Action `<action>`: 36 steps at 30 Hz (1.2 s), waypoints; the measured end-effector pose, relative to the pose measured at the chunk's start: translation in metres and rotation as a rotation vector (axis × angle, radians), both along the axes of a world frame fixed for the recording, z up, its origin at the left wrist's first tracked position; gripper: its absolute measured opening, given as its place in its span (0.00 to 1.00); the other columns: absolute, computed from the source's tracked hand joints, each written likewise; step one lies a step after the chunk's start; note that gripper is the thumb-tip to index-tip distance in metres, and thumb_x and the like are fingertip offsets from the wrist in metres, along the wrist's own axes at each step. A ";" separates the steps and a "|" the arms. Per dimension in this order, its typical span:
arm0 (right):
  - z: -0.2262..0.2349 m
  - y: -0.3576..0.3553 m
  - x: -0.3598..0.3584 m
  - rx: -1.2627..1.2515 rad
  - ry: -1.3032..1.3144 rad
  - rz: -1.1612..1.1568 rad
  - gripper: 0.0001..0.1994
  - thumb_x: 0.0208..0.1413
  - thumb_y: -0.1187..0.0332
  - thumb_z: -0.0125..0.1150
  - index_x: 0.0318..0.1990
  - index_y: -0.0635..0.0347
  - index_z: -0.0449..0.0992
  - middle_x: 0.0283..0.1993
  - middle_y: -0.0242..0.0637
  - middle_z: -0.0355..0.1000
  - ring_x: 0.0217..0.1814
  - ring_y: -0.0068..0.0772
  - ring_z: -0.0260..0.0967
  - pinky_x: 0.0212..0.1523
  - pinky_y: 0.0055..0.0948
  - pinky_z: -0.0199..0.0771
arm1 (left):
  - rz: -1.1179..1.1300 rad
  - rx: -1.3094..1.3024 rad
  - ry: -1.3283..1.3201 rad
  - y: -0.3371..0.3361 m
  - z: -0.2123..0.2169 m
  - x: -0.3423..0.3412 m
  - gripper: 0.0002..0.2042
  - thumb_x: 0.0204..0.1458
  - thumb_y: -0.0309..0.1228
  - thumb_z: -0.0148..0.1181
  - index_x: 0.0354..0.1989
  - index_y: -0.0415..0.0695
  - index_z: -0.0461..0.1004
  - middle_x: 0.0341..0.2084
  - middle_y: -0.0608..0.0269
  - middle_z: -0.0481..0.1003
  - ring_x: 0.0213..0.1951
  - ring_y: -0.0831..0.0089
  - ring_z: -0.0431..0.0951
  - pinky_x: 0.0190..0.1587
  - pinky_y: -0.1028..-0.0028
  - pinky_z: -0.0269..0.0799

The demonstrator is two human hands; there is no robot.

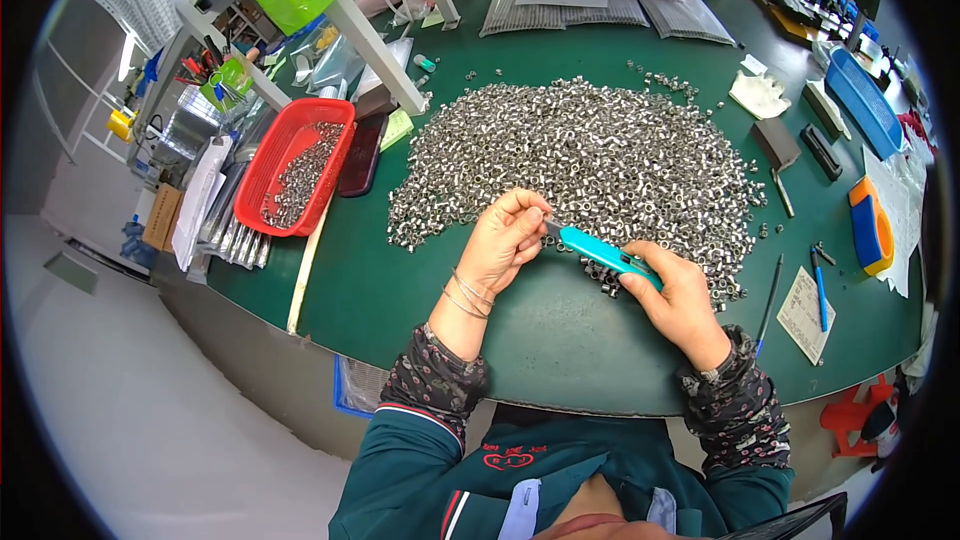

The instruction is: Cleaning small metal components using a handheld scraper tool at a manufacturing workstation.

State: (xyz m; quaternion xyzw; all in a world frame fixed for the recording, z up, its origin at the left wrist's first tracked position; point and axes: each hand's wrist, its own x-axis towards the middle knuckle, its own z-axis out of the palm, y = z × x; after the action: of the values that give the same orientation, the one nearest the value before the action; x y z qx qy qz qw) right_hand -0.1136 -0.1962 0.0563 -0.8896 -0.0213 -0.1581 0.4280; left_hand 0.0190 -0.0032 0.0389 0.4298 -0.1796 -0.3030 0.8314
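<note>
My right hand is wrapped round the handle of a teal utility knife, its blade pointing left. The thumb and fingers of my left hand are pinched together at the blade's tip. Whatever they hold there is too small and hidden to make out. Both hands are over the near edge of a wide heap of small shiny metal rings, spread loosely on the green table.
A red plastic basket with more rings stands on the left, beside a dark phone. Pens, a paper card, an orange-and-blue tape dispenser and a blue tray lie right. Two people sit across the table.
</note>
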 end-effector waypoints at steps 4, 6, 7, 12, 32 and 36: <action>0.002 0.000 0.000 0.020 0.017 0.007 0.12 0.47 0.63 0.57 0.38 0.58 0.71 0.28 0.42 0.71 0.29 0.44 0.70 0.29 0.34 0.68 | 0.007 0.011 -0.022 -0.001 0.000 -0.001 0.05 0.52 0.27 0.52 0.33 0.39 0.68 0.20 0.67 0.69 0.13 0.89 0.55 0.13 0.89 0.49; 0.002 0.001 -0.001 0.014 0.018 -0.002 0.12 0.47 0.63 0.57 0.38 0.58 0.71 0.29 0.42 0.71 0.29 0.43 0.70 0.29 0.34 0.68 | 0.045 0.034 -0.024 -0.002 0.001 -0.003 0.05 0.52 0.28 0.52 0.32 0.39 0.69 0.19 0.67 0.69 0.13 0.90 0.55 0.14 0.89 0.49; 0.002 0.002 -0.001 0.009 0.017 -0.009 0.12 0.46 0.63 0.57 0.38 0.57 0.71 0.29 0.42 0.71 0.29 0.43 0.70 0.29 0.34 0.68 | 0.046 0.035 -0.024 -0.002 0.001 -0.003 0.05 0.52 0.28 0.52 0.32 0.39 0.69 0.19 0.67 0.69 0.13 0.90 0.55 0.14 0.89 0.49; 0.002 0.002 -0.001 -0.044 -0.010 -0.040 0.12 0.46 0.63 0.57 0.38 0.57 0.71 0.28 0.41 0.71 0.29 0.43 0.70 0.29 0.34 0.68 | 0.091 0.078 -0.037 -0.004 0.000 -0.005 0.06 0.52 0.29 0.52 0.30 0.39 0.69 0.16 0.69 0.67 0.13 0.89 0.55 0.14 0.89 0.49; 0.005 0.006 -0.002 -0.299 -0.191 -0.130 0.12 0.42 0.65 0.60 0.36 0.56 0.71 0.21 0.36 0.62 0.22 0.39 0.64 0.22 0.35 0.62 | 0.142 0.130 -0.001 -0.007 0.001 -0.008 0.08 0.53 0.32 0.51 0.25 0.43 0.67 0.13 0.73 0.63 0.12 0.90 0.53 0.13 0.88 0.49; 0.005 0.006 -0.002 -0.334 -0.232 -0.134 0.13 0.41 0.66 0.61 0.36 0.56 0.71 0.20 0.36 0.61 0.21 0.38 0.63 0.21 0.34 0.62 | 0.152 0.164 -0.003 -0.008 0.002 -0.008 0.09 0.53 0.34 0.52 0.23 0.44 0.66 0.13 0.73 0.62 0.12 0.89 0.53 0.13 0.88 0.47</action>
State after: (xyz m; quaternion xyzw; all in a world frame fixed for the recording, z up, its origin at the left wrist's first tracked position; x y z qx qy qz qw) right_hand -0.1153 -0.1905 0.0618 -0.9234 -0.0372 -0.2817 0.2581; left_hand 0.0109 -0.0107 0.0411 0.5090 -0.1223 -0.2522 0.8138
